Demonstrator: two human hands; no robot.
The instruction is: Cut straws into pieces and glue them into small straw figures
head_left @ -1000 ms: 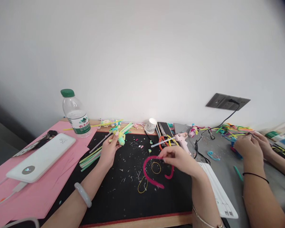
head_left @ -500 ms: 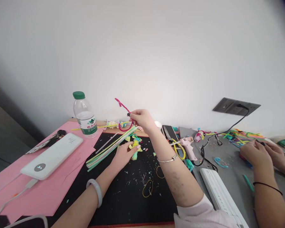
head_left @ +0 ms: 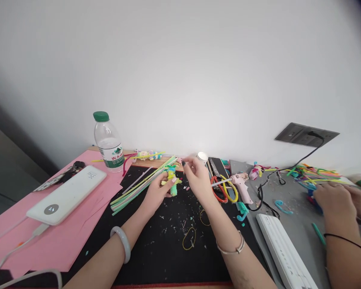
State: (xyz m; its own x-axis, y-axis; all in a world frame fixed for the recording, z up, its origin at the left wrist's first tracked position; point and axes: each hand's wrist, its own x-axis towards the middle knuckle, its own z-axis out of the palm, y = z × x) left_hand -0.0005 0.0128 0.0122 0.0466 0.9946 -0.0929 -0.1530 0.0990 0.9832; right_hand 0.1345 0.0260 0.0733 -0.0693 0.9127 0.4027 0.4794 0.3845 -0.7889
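My left hand (head_left: 158, 190) is closed around a small figure of fuzzy pipe cleaner (head_left: 172, 176), yellow in the middle with green and teal parts. It is held just above the black mat (head_left: 156, 253). My right hand (head_left: 197, 178) is close by on the figure's right, its fingers loosely bent with nothing visible in them; some fingers are hidden behind the hand. A magenta pipe cleaner (head_left: 126, 163) lies bent beside the water bottle. Left of my left hand is a bundle of pale green, yellow and white pipe cleaners (head_left: 129, 200).
A water bottle (head_left: 110, 144) and a white power bank (head_left: 67, 194) stand on pink paper (head_left: 63, 245). Scissors (head_left: 228, 188), a pink glue gun (head_left: 241, 188) and a white power strip (head_left: 284, 251) are to the right. Another person's hands (head_left: 333, 198) work at far right.
My right hand has let go of the magenta pipe cleaner, which now lies by the bottle, and has come down to the right of the figure. My left hand still holds the figure, now more upright.
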